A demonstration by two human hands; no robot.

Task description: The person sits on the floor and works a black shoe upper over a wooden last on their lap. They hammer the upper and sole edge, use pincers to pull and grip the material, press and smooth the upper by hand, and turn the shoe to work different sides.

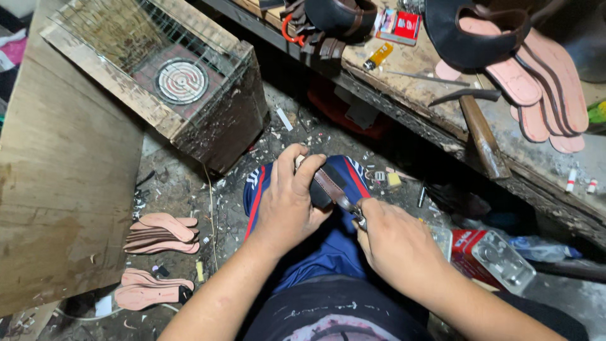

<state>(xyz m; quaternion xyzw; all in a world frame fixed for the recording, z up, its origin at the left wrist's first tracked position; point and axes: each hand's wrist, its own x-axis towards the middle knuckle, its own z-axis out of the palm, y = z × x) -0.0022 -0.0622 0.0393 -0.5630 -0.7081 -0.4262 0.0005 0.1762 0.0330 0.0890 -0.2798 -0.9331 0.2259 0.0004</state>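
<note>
A: Workshop floor, littered; workbench ahead. Where is the sandal?

B: On the knee. Left hand clasps its sole; right hand pinches the brown strap.

A: Handling?

B: Likely light, flexible. Grip the sole body; the strap looks pliable.

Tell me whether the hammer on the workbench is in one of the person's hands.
No. The hammer lies untouched on the workbench, while the left hand and right hand both grip a brown leather strap over the lap.
</note>
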